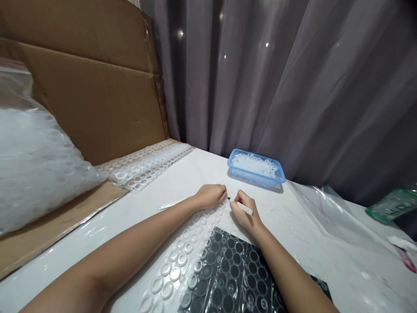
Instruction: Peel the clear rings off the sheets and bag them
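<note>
On the ring sheet [182, 256], right hand [244, 211] holds a pick [243, 208].

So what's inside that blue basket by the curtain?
The blue basket holds a heap of small clear, whitish plastic pieces, piled to about its rim. The heap covers the basket's bottom, so whatever lies lower down is hidden. The pieces are too small to tell their exact shape.

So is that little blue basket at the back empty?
No, the blue basket by the curtain is heaped with small clear-white pieces.
</note>
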Action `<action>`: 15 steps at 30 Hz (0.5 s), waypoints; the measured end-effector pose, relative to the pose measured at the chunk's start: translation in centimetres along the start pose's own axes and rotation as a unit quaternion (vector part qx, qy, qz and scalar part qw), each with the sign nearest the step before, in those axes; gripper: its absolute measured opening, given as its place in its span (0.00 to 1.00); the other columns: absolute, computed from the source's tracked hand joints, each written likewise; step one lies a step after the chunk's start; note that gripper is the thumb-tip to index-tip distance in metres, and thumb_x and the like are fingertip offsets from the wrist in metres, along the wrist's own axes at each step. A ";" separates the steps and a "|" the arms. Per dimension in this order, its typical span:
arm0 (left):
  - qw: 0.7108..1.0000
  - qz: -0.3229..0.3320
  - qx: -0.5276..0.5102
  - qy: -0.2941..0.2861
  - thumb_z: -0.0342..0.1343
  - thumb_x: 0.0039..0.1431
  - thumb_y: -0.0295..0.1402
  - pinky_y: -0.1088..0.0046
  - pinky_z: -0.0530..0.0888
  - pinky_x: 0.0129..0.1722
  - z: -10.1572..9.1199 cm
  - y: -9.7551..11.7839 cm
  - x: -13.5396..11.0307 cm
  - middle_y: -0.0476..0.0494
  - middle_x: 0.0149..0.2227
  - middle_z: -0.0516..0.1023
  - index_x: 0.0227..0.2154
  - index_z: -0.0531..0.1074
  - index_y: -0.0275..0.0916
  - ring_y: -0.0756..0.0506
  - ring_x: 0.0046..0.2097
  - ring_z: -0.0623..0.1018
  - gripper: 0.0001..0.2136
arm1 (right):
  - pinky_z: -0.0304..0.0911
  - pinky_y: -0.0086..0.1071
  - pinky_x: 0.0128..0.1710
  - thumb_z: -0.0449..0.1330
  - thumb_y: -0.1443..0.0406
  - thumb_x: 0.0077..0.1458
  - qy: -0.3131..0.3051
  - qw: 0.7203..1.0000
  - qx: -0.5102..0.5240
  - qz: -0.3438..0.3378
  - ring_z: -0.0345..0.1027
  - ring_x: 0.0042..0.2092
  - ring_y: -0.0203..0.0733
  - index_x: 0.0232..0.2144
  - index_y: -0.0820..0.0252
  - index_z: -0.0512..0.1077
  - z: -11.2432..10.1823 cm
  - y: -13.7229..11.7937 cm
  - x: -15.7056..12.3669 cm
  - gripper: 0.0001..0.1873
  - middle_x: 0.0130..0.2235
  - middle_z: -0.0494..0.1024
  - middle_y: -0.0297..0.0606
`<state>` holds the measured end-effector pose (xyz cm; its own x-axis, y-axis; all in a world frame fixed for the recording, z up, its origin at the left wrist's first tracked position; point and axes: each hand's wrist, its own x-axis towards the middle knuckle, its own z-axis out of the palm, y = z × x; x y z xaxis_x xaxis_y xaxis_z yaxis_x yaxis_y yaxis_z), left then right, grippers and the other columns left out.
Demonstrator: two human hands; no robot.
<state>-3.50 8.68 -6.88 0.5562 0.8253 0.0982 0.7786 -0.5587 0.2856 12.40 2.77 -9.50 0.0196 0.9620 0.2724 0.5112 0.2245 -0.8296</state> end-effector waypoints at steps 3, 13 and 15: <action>0.999 -0.012 -0.040 0.022 0.43 0.61 0.36 0.72 0.67 0.32 0.0 -0.3 0.0 0.44 0.31 0.75 0.29 0.67 0.39 0.45 0.33 0.74 0.11 | 0.45 0.29 0.24 0.52 0.66 0.45 0.000 1.000 -0.009 -0.005 0.53 0.24 0.35 0.19 0.56 0.55 0.0 -0.1 0.0 0.08 0.18 0.58 0.25; 0.987 -0.013 -0.110 0.119 0.33 0.63 0.41 0.74 0.64 0.28 -1.3 -1.5 0.1 0.51 0.22 0.59 0.21 0.52 0.41 0.49 0.27 0.65 0.16 | 0.49 0.28 0.25 0.53 0.66 0.45 0.020 0.997 0.069 0.017 0.56 0.24 0.35 0.20 0.56 0.58 -0.3 0.4 -0.4 0.07 0.19 0.61 0.25; 0.990 0.027 -0.098 0.100 0.42 0.59 0.40 0.73 0.64 0.30 -1.5 -1.2 -0.3 0.52 0.21 0.59 0.20 0.51 0.41 0.49 0.27 0.64 0.14 | 0.49 0.28 0.24 0.53 0.67 0.44 0.016 0.996 0.082 0.030 0.55 0.23 0.35 0.19 0.56 0.56 -0.3 0.7 -0.4 0.07 0.17 0.60 0.25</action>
<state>-5.03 9.22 -5.84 0.5111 0.8053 0.3004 0.6669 -0.5920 0.4524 13.05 2.51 -10.04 0.0741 0.9697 0.2329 0.3612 0.1916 -0.9126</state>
